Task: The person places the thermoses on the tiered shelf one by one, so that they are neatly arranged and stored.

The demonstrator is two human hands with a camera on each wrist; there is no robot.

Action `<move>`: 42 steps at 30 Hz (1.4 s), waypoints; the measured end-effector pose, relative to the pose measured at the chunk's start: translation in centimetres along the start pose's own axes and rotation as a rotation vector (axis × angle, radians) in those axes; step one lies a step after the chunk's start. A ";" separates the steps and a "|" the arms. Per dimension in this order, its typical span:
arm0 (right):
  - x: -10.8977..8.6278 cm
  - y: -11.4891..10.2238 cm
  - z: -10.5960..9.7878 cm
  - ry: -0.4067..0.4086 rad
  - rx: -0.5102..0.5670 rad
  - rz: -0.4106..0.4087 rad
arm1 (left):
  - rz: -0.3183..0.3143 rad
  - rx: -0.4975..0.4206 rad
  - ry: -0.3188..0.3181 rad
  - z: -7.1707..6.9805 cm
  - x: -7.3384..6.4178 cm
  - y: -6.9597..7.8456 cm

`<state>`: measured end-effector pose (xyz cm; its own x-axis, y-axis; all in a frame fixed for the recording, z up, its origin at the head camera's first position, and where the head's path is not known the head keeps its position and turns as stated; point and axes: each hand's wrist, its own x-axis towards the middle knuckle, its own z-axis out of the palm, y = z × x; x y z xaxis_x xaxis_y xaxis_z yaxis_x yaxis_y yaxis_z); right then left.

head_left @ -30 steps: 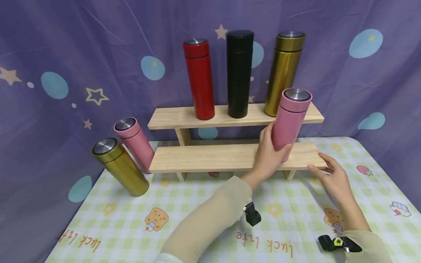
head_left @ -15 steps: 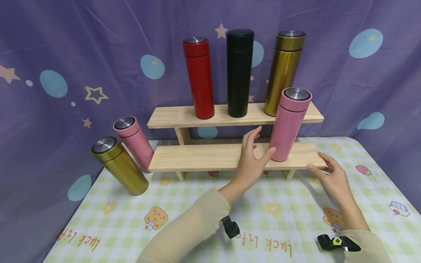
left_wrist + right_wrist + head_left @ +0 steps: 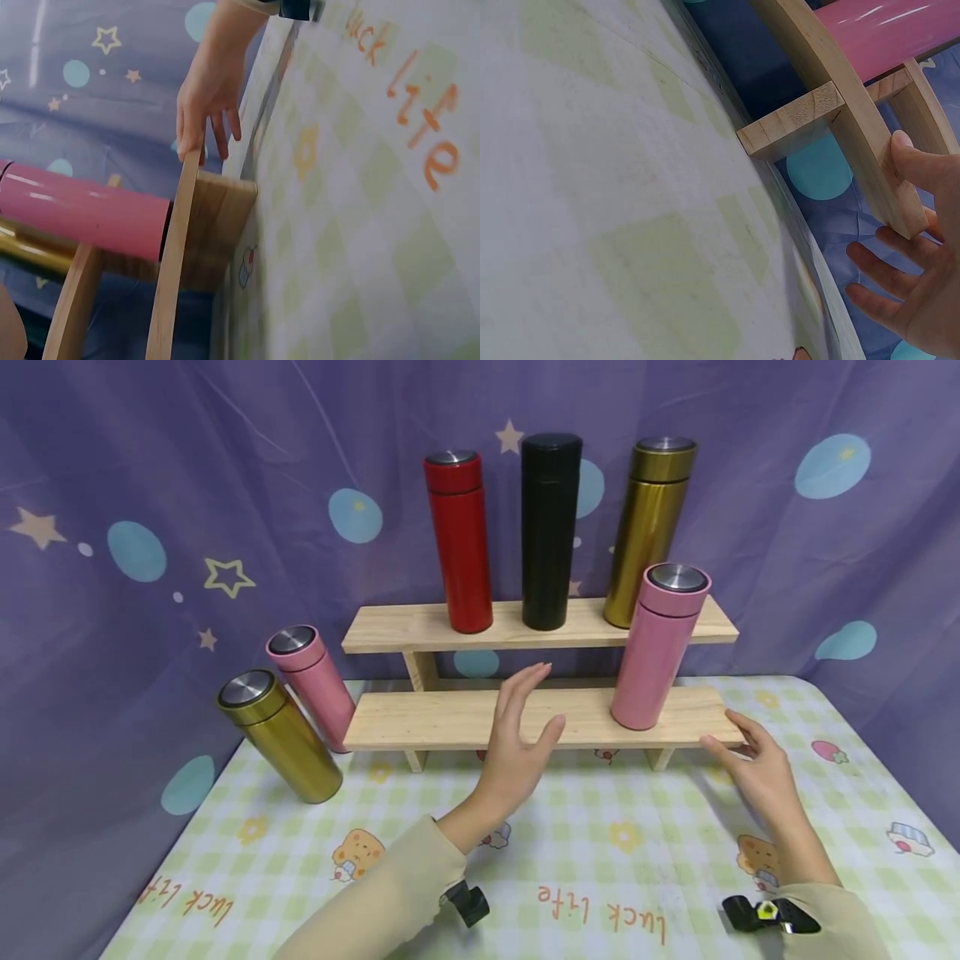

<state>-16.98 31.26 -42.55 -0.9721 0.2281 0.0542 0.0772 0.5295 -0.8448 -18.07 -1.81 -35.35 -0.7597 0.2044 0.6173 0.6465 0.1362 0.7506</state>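
In the head view my left hand [image 3: 513, 762] hovers before the middle of the lower wooden shelf [image 3: 427, 720], fingers spread and holding nothing. To its right a pink thermos [image 3: 660, 652] with a steel-topped lid stands upright on that shelf, apart from the hand. My right hand [image 3: 763, 777] pinches the lower shelf's right end between thumb and fingers. The right wrist view shows its thumb on the board's [image 3: 881, 169] front edge, the other fingers loosely bent beside the end.
On the upper shelf [image 3: 390, 628] stand a red thermos [image 3: 461, 547], a black thermos [image 3: 552, 535] and a gold thermos [image 3: 651, 539]. Left of the stand, another pink thermos [image 3: 318, 693] and a shorter gold thermos [image 3: 288, 743] rest on the checked tablecloth [image 3: 600, 852]. A purple curtain [image 3: 247, 427] hangs behind.
My left hand has let go of the pink thermos on the lower shelf and moved left, away from it. The thermos stays standing there. My right hand has kept its place.
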 end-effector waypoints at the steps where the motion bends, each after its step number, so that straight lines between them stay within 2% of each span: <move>1: 0.0 0.0 0.0 0.000 -0.002 -0.001 | 0.008 0.008 0.002 -0.4 -0.2 -0.1; 11: 0.0 -0.1 0.0 0.008 0.001 -0.010 | -0.053 0.114 -0.081 -4.4 -2.0 0.1; 13: 0.0 0.0 0.0 0.007 0.002 -0.014 | -0.037 0.169 -0.078 -5.4 -2.5 0.1; 18: -0.1 0.2 0.3 0.005 0.002 -0.023 | 0.059 0.371 -0.103 -8.3 -4.2 -0.4; 21: -0.1 0.2 0.2 0.007 -0.001 -0.024 | 0.071 0.439 -0.108 -9.9 -5.2 -0.6; 28: 0.0 0.2 0.0 0.012 -0.007 -0.014 | -0.004 0.480 -0.042 -12.5 -7.0 -0.5; 31: 0.1 0.2 -0.1 0.014 -0.011 -0.014 | -0.010 0.491 -0.011 -13.2 -7.6 -0.3; 37: 0.1 0.2 0.0 0.019 -0.009 -0.023 | -0.026 0.499 0.042 -14.6 -8.3 -0.2; 42: 0.0 0.3 0.0 0.015 -0.005 -0.024 | -0.067 0.470 0.102 -15.9 -8.6 -0.1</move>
<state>-16.94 31.44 -42.76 -0.9703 0.2274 0.0826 0.0547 0.5388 -0.8406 -12.67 -19.00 -37.01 -0.7886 0.0876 0.6086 0.5393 0.5740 0.6162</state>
